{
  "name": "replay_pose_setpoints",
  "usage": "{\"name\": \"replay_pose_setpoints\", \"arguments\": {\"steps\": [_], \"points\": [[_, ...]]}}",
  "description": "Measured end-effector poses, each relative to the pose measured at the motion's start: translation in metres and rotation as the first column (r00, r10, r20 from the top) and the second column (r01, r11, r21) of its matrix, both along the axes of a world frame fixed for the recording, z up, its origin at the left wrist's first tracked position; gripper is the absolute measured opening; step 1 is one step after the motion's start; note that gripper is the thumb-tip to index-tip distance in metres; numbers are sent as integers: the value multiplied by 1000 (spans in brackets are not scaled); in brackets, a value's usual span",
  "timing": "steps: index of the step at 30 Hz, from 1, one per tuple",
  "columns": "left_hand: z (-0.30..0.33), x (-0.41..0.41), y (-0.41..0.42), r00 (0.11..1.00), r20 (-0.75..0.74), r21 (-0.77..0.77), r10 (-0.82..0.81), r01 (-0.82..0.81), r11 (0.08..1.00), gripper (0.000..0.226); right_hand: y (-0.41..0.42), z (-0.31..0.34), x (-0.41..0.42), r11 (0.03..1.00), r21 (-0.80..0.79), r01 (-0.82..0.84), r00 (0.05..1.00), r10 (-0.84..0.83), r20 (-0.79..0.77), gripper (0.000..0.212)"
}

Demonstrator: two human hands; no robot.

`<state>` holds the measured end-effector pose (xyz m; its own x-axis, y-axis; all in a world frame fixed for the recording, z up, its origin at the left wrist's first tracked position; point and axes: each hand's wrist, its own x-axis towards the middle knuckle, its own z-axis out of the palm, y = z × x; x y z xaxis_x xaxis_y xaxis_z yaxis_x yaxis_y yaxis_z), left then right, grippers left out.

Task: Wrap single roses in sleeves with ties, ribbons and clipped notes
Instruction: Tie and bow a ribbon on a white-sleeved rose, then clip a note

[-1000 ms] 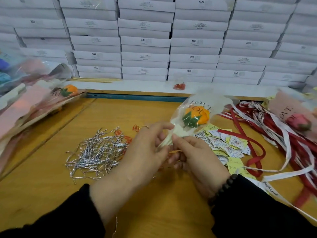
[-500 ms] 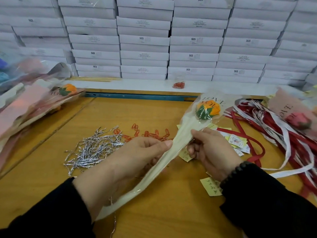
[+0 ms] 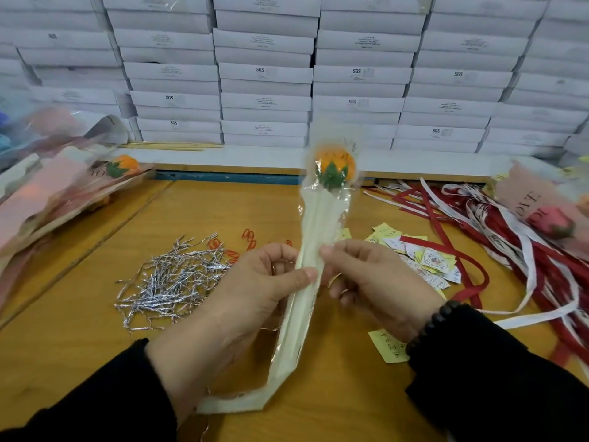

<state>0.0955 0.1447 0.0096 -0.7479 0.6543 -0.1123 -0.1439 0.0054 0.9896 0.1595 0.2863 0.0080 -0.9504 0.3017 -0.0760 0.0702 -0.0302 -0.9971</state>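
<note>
Sleeved orange rose point(image 3: 334, 169) held upright above table point(image 3: 95, 320), left hand point(image 3: 251, 298) gripping sleeve point(image 3: 314, 244) mid-length, right hand point(image 3: 379, 282) pinching it opposite, silver ties point(image 3: 169, 279) left, notes point(image 3: 427, 263) and ribbons point(image 3: 516, 237) right, white boxes point(image 3: 264, 74) behind

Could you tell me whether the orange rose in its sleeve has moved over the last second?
Yes. The orange rose has swung up and away, from over the notes to in front of the stacked boxes.
</note>
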Motion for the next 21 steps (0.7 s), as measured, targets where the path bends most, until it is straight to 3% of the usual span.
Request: {"name": "replay_pose_setpoints", "arguments": {"steps": [4, 9, 13, 18, 21], "points": [[-1, 1, 0, 998, -20, 55, 56, -55, 997, 25, -6, 0, 1, 998, 62, -26, 999, 29, -44, 11], [-4, 1, -1, 1000, 16, 88, -13, 11, 996, 20, 2, 1, 1, 997, 78, 2, 1000, -1, -20, 14], [-5, -1, -2, 1000, 27, 66, -11, 9, 998, 14, 2, 1, 2, 999, 39, -6, 1000, 6, 9, 11], [-7, -3, -3, 999, 33, 63, 13, -15, 998, 23, -2, 0, 4, 996, -78, -41, 999, 40, -13, 8], [-7, -3, -2, 997, 70, 92, 40, -46, 995, 24, -3, -1, 4, 1000, -22, 7, 999, -8, -43, 12]]}}
